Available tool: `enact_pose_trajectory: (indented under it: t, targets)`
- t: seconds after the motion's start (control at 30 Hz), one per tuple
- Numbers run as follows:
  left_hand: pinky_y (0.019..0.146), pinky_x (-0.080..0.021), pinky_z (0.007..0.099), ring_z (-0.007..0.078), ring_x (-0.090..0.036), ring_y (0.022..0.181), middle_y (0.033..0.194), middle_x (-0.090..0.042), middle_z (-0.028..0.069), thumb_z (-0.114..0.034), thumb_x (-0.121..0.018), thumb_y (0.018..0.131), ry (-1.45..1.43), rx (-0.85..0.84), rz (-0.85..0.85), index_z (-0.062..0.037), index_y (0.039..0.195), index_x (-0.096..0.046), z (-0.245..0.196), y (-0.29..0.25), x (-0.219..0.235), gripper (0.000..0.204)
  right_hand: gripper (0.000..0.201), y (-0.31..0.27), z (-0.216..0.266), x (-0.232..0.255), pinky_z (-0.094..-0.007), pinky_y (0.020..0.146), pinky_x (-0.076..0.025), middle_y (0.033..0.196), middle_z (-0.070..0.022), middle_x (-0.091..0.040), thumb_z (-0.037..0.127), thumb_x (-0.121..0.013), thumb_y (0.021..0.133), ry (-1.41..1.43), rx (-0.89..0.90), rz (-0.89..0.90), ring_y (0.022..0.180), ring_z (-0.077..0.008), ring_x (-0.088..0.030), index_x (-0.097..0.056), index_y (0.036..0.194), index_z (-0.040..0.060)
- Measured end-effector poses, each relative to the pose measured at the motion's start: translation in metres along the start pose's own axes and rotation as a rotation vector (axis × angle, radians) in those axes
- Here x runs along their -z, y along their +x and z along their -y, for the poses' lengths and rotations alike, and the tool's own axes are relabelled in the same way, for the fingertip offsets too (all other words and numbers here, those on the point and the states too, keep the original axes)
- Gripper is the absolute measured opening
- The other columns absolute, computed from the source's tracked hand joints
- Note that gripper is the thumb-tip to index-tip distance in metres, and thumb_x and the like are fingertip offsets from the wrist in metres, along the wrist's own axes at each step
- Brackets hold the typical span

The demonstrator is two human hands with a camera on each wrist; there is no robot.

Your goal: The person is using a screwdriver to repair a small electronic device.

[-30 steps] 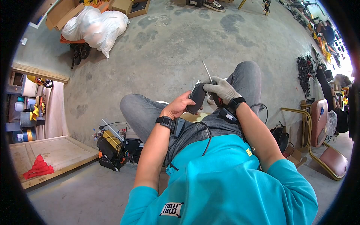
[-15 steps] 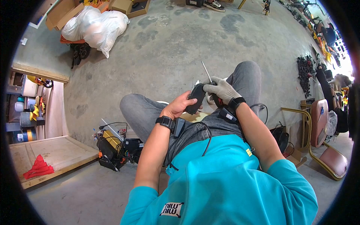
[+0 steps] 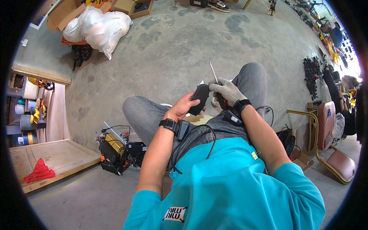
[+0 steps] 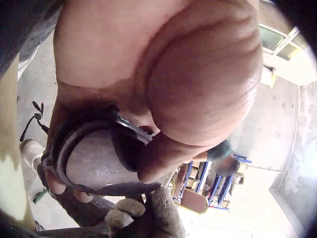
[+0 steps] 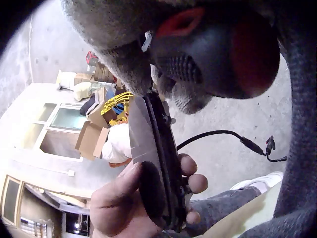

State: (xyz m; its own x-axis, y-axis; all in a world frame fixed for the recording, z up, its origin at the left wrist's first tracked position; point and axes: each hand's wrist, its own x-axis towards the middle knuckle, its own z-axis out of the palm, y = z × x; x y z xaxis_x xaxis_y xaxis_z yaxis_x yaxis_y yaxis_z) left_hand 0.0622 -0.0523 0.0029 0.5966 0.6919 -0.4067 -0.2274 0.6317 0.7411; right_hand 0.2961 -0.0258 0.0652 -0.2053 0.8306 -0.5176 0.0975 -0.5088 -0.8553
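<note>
Here's the black part [image 3: 199, 100], held up between the knees [image 3: 251, 74], a touch toward 1 o'clock from the middle of the head view. Its long axis runs 1 to 7, top end leaning to 1! The left hand [image 3: 181, 109], bare, sits at 8 o'clock and has hold of it: thumb laid over one face, fingers wrapped round behind. Across at about 3 o'clock from the part, the right hand [image 3: 229, 94], gloved, curls round the screwdriver [image 3: 213, 72], fingers closed in on its red-and-black handle [image 5: 213, 57]. Out shoots the shaft, tip aimed at 11 o'clock, apart from the part! Gloved fingertips are right up at the part's upper end; in the right wrist view they seem to touch it. That same view has the part nearly upright, top tipping slightly toward 11, the handle's red butt facing between 3 and 4. Wide in the head view: gear [image 3: 115, 153] at 8 o'clock, a white sack [image 3: 97, 28] between 10 and 11, a pink chair [image 3: 326, 126] at 3.
</note>
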Motion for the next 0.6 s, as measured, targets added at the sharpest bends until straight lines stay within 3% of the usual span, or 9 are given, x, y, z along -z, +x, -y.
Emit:
enact_pose_trajectory:
  t: [0.27,0.33,0.4,0.47,0.6]
  targets:
    - [0.077,-0.063,0.0401,0.0267,-0.071,0.102,0.113,-0.068,0.0160,-0.010,-0.060,0.100,-0.016,0.000,0.005,-0.0031,0.138,-0.047,-0.001,-0.001,0.001,0.041,0.037,0.002,-0.003,0.002,-0.0274,0.063,-0.050,0.084,-0.0042,-0.064,0.027,-0.069,0.090,-0.065,0.033,0.097,0.073,-0.0116,-0.060,-0.066,0.116,0.0003]
    - [0.085,-0.062,0.0416,0.0264,-0.069,0.106,0.117,-0.067,0.0153,-0.010,-0.059,0.101,0.000,0.009,0.016,-0.0040,0.142,-0.046,-0.001,-0.001,0.003,0.044,0.039,0.000,0.000,0.002,-0.0274,0.063,-0.049,0.084,-0.0042,-0.064,0.028,-0.069,0.090,-0.089,0.036,0.102,0.072,-0.0115,-0.060,-0.066,0.116,0.0003]
    - [0.085,-0.062,0.0415,0.0263,-0.069,0.107,0.118,-0.067,0.0152,-0.011,-0.060,0.101,0.010,-0.008,0.023,-0.0040,0.142,-0.046,0.000,0.000,0.003,0.043,0.040,-0.001,0.002,0.001,-0.0274,0.063,-0.049,0.083,-0.0042,-0.063,0.030,-0.069,0.090,-0.112,0.040,0.107,0.072,-0.0114,-0.060,-0.066,0.117,0.0002]
    - [0.085,-0.062,0.0415,0.0262,-0.069,0.107,0.118,-0.067,0.0150,-0.011,-0.061,0.101,0.020,-0.025,0.030,-0.0041,0.141,-0.047,0.001,0.001,0.004,0.043,0.040,-0.002,0.002,-0.001,-0.0274,0.053,-0.050,0.075,-0.0045,-0.062,0.026,-0.071,0.092,-0.083,0.051,0.134,0.059,-0.0120,-0.060,-0.062,0.121,-0.0011]
    - [0.087,-0.061,0.0398,0.0245,-0.068,0.107,0.118,-0.068,0.0140,-0.013,-0.062,0.101,0.043,-0.029,0.078,-0.0035,0.140,-0.048,0.000,0.000,0.004,0.042,0.041,-0.002,0.002,0.000,-0.0273,0.054,-0.050,0.076,-0.0047,-0.062,0.026,-0.072,0.092,-0.080,0.052,0.147,0.061,-0.0121,-0.061,-0.062,0.121,-0.0010]
